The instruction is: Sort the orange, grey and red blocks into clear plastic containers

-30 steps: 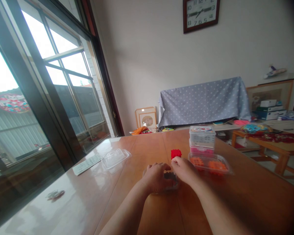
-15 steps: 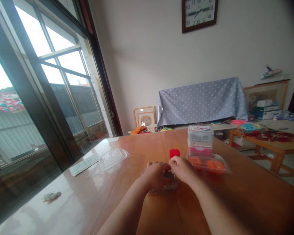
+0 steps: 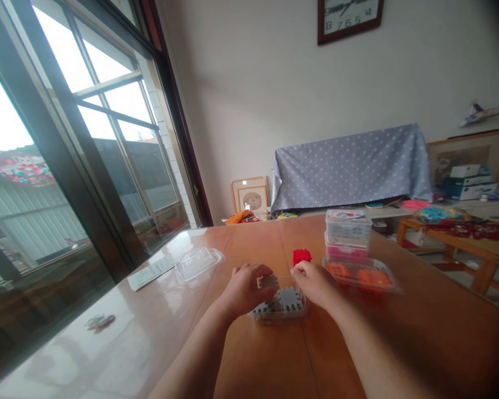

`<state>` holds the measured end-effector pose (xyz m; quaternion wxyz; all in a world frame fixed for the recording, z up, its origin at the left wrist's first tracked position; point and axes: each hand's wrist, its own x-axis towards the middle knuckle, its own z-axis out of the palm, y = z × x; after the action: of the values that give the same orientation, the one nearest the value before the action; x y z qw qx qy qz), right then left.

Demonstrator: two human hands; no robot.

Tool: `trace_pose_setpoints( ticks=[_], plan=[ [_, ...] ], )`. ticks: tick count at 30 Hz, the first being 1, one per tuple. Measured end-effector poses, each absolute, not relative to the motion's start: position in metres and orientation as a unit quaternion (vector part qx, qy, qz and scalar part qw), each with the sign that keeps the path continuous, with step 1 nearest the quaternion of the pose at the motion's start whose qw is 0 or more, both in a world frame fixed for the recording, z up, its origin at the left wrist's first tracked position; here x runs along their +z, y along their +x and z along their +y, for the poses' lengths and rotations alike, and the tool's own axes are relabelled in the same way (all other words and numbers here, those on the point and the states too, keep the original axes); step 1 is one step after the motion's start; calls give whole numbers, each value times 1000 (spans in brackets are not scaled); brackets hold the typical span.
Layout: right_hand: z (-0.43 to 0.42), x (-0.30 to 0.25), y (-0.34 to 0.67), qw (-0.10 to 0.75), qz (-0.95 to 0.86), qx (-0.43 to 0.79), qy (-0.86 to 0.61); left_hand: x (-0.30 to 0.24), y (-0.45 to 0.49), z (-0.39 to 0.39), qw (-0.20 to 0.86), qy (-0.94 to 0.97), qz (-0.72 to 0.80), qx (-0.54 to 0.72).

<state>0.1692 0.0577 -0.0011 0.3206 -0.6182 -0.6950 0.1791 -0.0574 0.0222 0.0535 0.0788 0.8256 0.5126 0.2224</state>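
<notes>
My left hand (image 3: pixel 247 288) pinches a grey notched square building piece (image 3: pixel 268 281) between thumb and fingers, just above a clear plastic tray (image 3: pixel 278 316). In that tray lie grey toothed square pieces (image 3: pixel 291 298), one group on the right and another at the left, partly under my hand. My right hand (image 3: pixel 316 282) is curled closed at the tray's far right corner; what its fingertips grip is hidden. Directly behind those fingers is a red notched block (image 3: pixel 301 256), its lower part covered by the hand. I cannot tell whether they touch.
To the right, another clear tray (image 3: pixel 393 284) holds orange pieces (image 3: pixel 336 270), with stacked plastic boxes (image 3: pixel 348 233) behind it. A clear lid (image 3: pixel 200 263), a printed sheet (image 3: pixel 152 272) and a small plastic packet (image 3: pixel 100 321) lie on the left of the wooden table (image 3: pixel 266 360).
My left hand has lifted up and left from the tray with a grey piece, uncovering the pieces inside. My right hand stays near the red block. The view has shifted slightly.
</notes>
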Motion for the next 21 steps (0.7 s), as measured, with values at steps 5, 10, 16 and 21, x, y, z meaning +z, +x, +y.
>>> trace_pose_setpoints(
  ticks=[5, 10, 16, 21],
  plan=[
    [59, -5, 169, 319, -701, 173, -614, 49, -77, 1, 78, 805, 544, 223],
    [59, -5, 169, 314, -699, 188, -614, 45, -83, -10, 99, 779, 578, 222],
    [58, -2, 170, 296, -692, 191, -631, 37, -96, -11, 118, 774, 556, 278],
    [57, -4, 169, 272, -702, 187, -631, 26, -99, -10, 129, 777, 536, 304]
  ],
)
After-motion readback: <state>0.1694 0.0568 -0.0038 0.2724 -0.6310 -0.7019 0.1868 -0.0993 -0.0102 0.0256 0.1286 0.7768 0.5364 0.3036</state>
